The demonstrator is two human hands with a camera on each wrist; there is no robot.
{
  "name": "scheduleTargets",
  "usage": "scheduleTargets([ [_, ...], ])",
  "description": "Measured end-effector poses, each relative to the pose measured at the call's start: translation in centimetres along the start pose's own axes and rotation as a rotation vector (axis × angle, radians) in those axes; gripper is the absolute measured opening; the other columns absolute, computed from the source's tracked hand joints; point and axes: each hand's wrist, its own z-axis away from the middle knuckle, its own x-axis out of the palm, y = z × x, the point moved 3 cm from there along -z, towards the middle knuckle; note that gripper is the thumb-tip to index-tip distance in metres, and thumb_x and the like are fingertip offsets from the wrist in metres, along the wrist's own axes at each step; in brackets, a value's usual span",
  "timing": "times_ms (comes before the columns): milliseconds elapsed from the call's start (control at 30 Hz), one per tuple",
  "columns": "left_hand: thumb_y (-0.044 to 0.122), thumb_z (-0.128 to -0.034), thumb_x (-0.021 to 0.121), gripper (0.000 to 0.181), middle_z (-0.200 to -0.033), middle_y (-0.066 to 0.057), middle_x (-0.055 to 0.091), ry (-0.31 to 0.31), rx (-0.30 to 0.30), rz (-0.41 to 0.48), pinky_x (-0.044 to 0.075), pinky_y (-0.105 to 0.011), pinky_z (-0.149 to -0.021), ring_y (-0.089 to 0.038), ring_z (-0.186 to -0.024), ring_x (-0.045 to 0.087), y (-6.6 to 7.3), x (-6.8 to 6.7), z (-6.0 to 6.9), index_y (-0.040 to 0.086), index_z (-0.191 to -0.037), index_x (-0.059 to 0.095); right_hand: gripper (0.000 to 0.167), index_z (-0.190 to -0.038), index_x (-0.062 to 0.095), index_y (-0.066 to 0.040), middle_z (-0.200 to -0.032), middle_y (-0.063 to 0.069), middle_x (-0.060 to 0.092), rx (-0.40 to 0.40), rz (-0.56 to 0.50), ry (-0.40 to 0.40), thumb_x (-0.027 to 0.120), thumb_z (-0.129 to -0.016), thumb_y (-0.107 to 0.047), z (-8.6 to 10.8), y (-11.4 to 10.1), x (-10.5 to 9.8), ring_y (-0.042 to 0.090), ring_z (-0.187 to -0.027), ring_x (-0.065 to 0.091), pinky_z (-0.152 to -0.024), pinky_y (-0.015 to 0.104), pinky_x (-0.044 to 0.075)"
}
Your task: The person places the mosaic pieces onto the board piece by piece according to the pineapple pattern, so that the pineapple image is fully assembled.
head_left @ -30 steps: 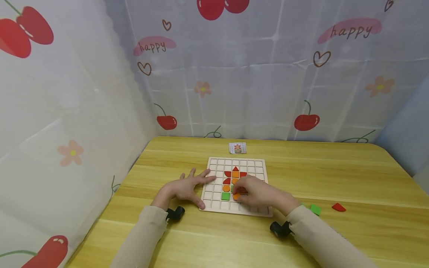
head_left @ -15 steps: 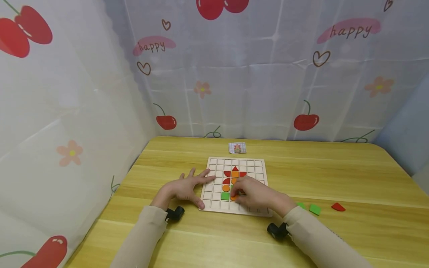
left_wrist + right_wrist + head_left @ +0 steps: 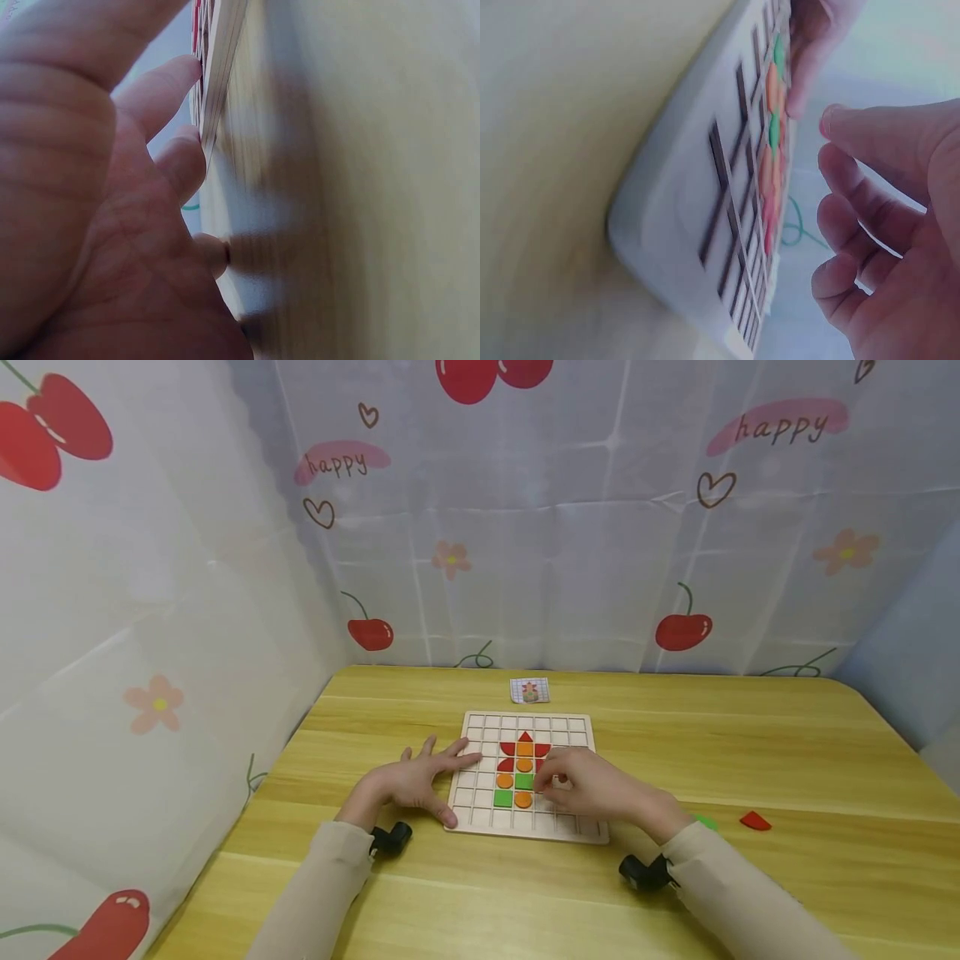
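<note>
A pale wooden grid board (image 3: 480,817) lies on the table, bearing a pattern of coloured pieces. My left hand (image 3: 415,781) rests spread along its left side, fingertips on the edge cells and thumb at the near corner. Over the board's right part is my right hand (image 3: 592,783), fingers loosely bent; the right wrist view shows nothing between thumb and fingers. Just left of its fingertips sit an orange disc (image 3: 522,799) and a green square (image 3: 524,782). Another green square (image 3: 503,797) and orange disc (image 3: 505,781) are beside them. Some red pieces are partly hidden by the right hand.
A small printed pattern card (image 3: 529,691) lies behind the board. To the right, a red quarter-circle piece (image 3: 755,821) and a green piece (image 3: 705,821), partly covered by the right sleeve, lie on the wooden table (image 3: 495,893). A patterned curtain (image 3: 510,593) stands behind.
My right hand has let go of the orange disc, which now lies in a cell below the green square. The hand has shifted right. My left hand stays in place.
</note>
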Motion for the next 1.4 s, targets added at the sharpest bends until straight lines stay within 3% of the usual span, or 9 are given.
scheduleTargets([
  [200, 0.05, -0.0733, 0.087, 0.104, -0.175, 0.01, 0.003, -0.004, 0.007, 0.003, -0.012, -0.072, -0.121, -0.043, -0.158, -0.017, 0.0, 0.0, 0.0, 0.043, -0.161, 0.032, 0.013, -0.107, 0.077, -0.015, -0.106, -0.004, 0.071, 0.106, -0.056, 0.017, 0.073, -0.096, -0.014, 2.5, 1.1, -1.8, 0.015, -0.097, 0.059, -0.087, 0.036, 0.054],
  [567, 0.05, -0.0725, 0.088, 0.104, -0.175, 0.01, 0.003, 0.006, 0.008, 0.006, -0.012, -0.072, -0.121, -0.043, -0.159, -0.016, 0.0, 0.0, 0.0, 0.043, -0.161, 0.032, 0.019, -0.11, 0.074, -0.013, -0.106, -0.005, 0.073, 0.09, 0.02, 0.156, 0.076, -0.092, -0.009, 8.5, 3.8, -4.4, 0.01, -0.091, 0.058, -0.078, 0.031, 0.052],
  [833, 0.051, -0.0729, 0.087, 0.105, -0.175, 0.009, 0.002, 0.002, 0.006, 0.005, -0.011, -0.072, -0.121, -0.043, -0.159, -0.016, 0.1, 0.1, 0.1, 0.043, -0.161, 0.031, 0.025, -0.114, 0.073, -0.016, -0.109, -0.005, 0.072, 0.203, 0.042, 0.207, 0.08, -0.091, -0.017, 12.5, 5.8, -5.3, 0.004, -0.088, 0.052, -0.07, 0.026, 0.049],
  [1167, 0.051, -0.072, 0.087, 0.104, -0.175, 0.013, 0.002, 0.008, -0.003, 0.001, -0.012, -0.071, -0.122, -0.042, -0.159, -0.016, -0.1, 0.0, 0.0, 0.046, -0.16, 0.031, 0.036, -0.116, 0.072, -0.007, -0.109, 0.001, 0.073, 0.298, 0.042, 0.173, 0.085, -0.084, -0.017, 15.1, 8.1, -5.1, -0.001, -0.079, 0.051, -0.066, 0.024, 0.047],
  [1400, 0.052, -0.0719, 0.087, 0.105, -0.175, 0.013, 0.001, 0.001, -0.007, 0.003, -0.012, -0.071, -0.122, -0.041, -0.159, -0.016, -0.1, 0.0, -0.2, 0.047, -0.16, 0.03, 0.034, -0.113, 0.071, -0.012, -0.108, -0.004, 0.071, 0.347, 0.055, 0.099, 0.085, -0.085, -0.024, 16.2, 9.2, -4.6, 0.001, -0.086, 0.057, -0.07, 0.024, 0.051],
])
